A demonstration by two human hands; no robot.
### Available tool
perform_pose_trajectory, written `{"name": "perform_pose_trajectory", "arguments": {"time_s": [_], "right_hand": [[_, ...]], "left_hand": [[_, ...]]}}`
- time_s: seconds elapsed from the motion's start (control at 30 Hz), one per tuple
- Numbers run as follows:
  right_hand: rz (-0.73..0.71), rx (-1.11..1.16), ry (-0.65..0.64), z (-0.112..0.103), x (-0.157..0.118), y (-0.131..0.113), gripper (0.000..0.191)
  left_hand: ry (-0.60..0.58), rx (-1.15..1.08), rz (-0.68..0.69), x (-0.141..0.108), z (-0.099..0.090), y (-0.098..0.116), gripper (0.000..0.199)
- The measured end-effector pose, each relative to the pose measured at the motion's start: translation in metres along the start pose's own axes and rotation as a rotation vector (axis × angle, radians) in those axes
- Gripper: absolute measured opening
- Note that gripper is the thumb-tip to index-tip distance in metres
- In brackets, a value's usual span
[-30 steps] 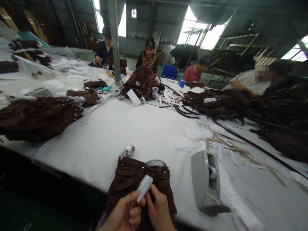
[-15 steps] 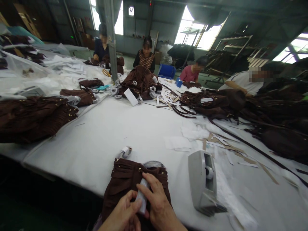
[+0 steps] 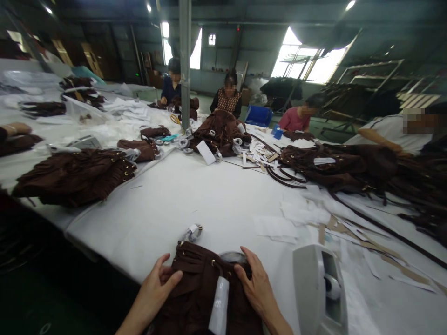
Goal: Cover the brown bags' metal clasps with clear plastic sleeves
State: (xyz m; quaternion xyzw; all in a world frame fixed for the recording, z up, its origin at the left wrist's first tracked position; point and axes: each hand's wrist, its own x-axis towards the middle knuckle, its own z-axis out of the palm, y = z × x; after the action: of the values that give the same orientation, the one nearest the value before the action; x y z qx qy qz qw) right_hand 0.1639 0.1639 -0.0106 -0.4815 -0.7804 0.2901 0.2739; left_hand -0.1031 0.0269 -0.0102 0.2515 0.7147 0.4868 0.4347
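Observation:
In front of me a dark brown gathered bag [image 3: 195, 279] with gold eyelets lies at the table's near edge. A pale wrapped bundle [image 3: 219, 304] hangs from a cord at its front eyelet and rests on the bag, free of both hands. My left hand [image 3: 157, 286] is open at the bag's left edge, thumb and fingers apart. At the opposite side my right hand [image 3: 257, 284] is spread, its thumb over the bag's upper right. A clear-wrapped ring-like piece [image 3: 233, 257] shows behind the bag's top, and a wrapped piece with metal [image 3: 193, 231] lies off its upper left corner.
A grey tape dispenser [image 3: 309, 279] stands right of the bag. Brown bags [image 3: 77, 177] lie at left, others [image 3: 221, 132] beyond the white table [image 3: 181, 186]. Paper scraps [image 3: 279, 228] and a long dark strap [image 3: 380, 225] cover the right. Several people sit around; a metal post [image 3: 185, 70] rises behind.
Both hands have let go of the wrapped bundle and moved apart to the bag's two sides. The bundle now hangs down the front. The view has shifted, showing more at left.

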Motion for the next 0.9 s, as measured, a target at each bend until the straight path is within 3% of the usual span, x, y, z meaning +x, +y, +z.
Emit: {"name": "perform_pose_trajectory", "arguments": {"time_s": [0.17, 0.27, 0.37, 0.47, 0.57, 0.73, 0.83, 0.9], "right_hand": [[0.267, 0.095, 0.09, -0.004, -0.01, 0.003, 0.069], [0.394, 0.218, 0.065, -0.011, -0.014, -0.005, 0.079], [0.455, 0.445, 0.086, -0.021, -0.02, -0.017, 0.085], [0.41, 0.627, 0.11, -0.034, -0.028, -0.034, 0.08], [0.295, 0.633, 0.095, -0.047, -0.034, -0.052, 0.067], [0.226, 0.584, 0.104, -0.053, -0.032, -0.062, 0.056], [0.241, 0.665, 0.092, -0.044, -0.032, -0.053, 0.068], [0.235, 0.776, 0.026, -0.035, -0.034, -0.045, 0.09]], "left_hand": [[-0.182, 0.069, 0.102, -0.001, 0.012, 0.007, 0.046], [-0.228, -0.037, 0.127, 0.0, 0.013, 0.013, 0.037], [-0.262, -0.22, 0.063, -0.008, 0.008, 0.023, 0.038], [-0.325, -0.329, 0.015, -0.02, -0.005, 0.042, 0.04], [-0.379, -0.325, -0.014, -0.031, -0.018, 0.064, 0.043], [-0.334, -0.333, -0.009, -0.04, -0.027, 0.079, 0.037], [-0.277, -0.358, 0.008, -0.04, -0.025, 0.076, 0.035], [-0.284, -0.392, -0.017, -0.039, -0.022, 0.073, 0.035]]}}
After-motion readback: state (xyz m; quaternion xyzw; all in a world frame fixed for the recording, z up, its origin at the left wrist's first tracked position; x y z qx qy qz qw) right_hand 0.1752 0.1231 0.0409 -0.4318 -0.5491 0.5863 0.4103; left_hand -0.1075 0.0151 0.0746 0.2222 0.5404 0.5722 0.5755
